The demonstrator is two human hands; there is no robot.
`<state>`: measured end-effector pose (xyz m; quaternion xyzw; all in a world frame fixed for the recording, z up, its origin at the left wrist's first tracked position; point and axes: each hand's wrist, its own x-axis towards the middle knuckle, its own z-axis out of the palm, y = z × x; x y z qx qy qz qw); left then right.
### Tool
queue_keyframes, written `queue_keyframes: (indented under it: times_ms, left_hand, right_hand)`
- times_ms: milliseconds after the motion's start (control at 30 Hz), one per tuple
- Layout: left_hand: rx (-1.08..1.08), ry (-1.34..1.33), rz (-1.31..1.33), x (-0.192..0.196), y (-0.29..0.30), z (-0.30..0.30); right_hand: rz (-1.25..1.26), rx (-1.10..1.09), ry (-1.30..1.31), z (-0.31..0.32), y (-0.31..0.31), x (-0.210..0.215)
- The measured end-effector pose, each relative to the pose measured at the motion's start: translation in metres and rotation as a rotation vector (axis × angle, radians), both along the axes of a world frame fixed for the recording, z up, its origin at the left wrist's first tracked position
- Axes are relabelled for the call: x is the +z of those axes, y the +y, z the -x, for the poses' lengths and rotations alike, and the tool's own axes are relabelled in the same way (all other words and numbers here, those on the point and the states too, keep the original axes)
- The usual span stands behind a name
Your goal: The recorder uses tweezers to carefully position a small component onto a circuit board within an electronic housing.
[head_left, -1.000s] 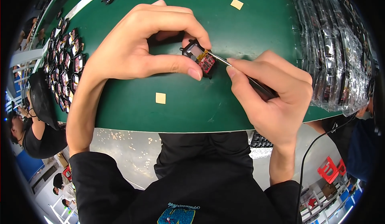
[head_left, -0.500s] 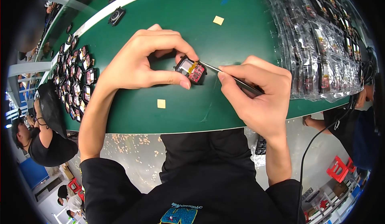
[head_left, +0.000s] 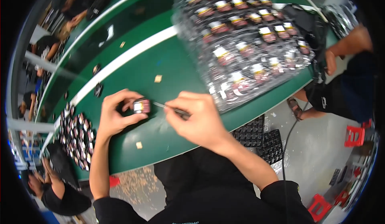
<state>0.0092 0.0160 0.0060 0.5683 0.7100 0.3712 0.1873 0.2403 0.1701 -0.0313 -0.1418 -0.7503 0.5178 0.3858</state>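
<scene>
Since the earlier frame the view has swung, so both hands now sit lower and further left on the green bench (head_left: 160,67). The left hand (head_left: 116,115) pinches one small dark part (head_left: 141,105) between thumb and fingers. The right hand (head_left: 198,121), curled closed, grips one thin metal tool (head_left: 170,108) whose tip meets the part. Two tan squares (head_left: 158,79) lie near; clear trays (head_left: 244,43) fill the far right.
</scene>
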Motion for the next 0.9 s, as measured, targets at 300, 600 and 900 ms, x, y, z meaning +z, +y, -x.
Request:
queue_keyframes:
  times_ms: [300, 600, 900]
  left_hand:
    - [-0.341, 0.145, -0.342, 0.089, 0.132, -0.063]
    - [-0.774, 0.479, -0.356, 0.074, 0.313, -0.161]
    - [-0.433, 0.43, -0.544, 0.064, 0.23, -0.074]
  right_hand:
    - [-0.052, 0.052, -0.078, -0.006, 0.003, -0.002]
    - [0.026, 0.099, -0.021, 0.006, -0.006, 0.007]
    - [-0.041, 0.058, -0.107, -0.006, -0.002, 0.012]
